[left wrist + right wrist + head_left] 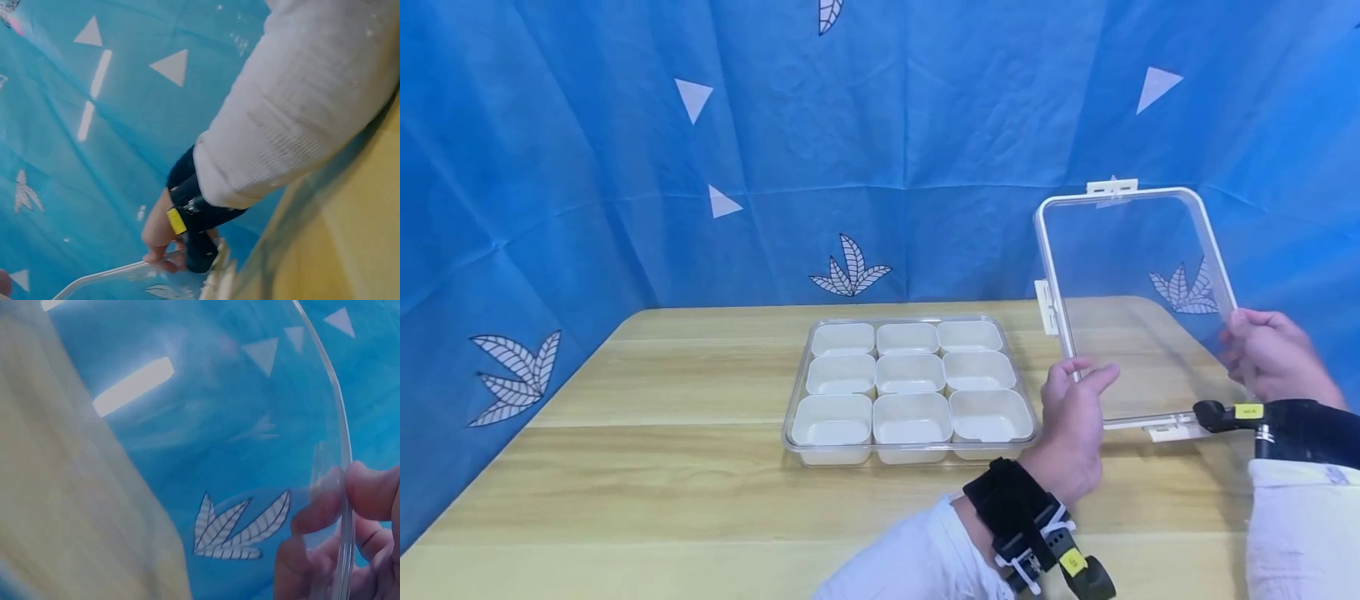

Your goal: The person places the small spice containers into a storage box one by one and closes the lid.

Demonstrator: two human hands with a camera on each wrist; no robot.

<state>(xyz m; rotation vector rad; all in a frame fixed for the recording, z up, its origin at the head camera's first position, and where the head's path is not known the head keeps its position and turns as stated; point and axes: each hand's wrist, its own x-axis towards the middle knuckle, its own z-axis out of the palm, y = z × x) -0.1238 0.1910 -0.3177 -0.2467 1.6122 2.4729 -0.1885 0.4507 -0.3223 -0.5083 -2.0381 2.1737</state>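
Observation:
A clear rectangular lid with a pale rim and white clips stands tilted up above the table's right side. My right hand pinches its right edge; in the right wrist view the thumb and fingers lie on either side of that clear edge. At the lower left edge my left hand grips the lid between thumb and fingers. Left of that hand sits a clear tray, uncovered, holding rows of white cups. The left wrist view shows mostly the right sleeve and part of the lid's rim.
The wooden table extends to the left and front of the tray. Behind it hangs a blue cloth printed with white triangles and leaves. Black straps with wrist cameras sit on both wrists.

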